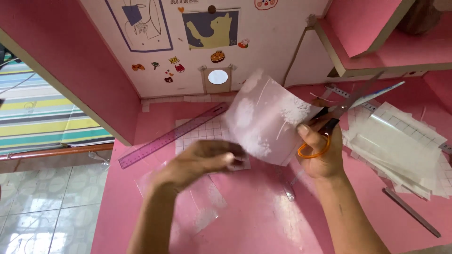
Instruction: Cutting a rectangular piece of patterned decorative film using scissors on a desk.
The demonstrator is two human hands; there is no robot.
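Pink desk (263, 221), left hand (197, 162) gripping clear sheet (263, 120), right hand (320, 150) scissors (339, 115) at edge

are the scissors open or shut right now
Open. The scissors in the right hand show two blades spread apart beyond the edge of the clear plastic sheet that the left hand holds.

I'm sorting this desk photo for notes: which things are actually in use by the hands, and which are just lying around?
In use:
left hand holding the clear plastic sheet
right hand working the orange-handled scissors on that sheet

Lying about:
purple ruler
grid-lined sheet
stack of clear and grid sheets
dark strip
stickers on the wall
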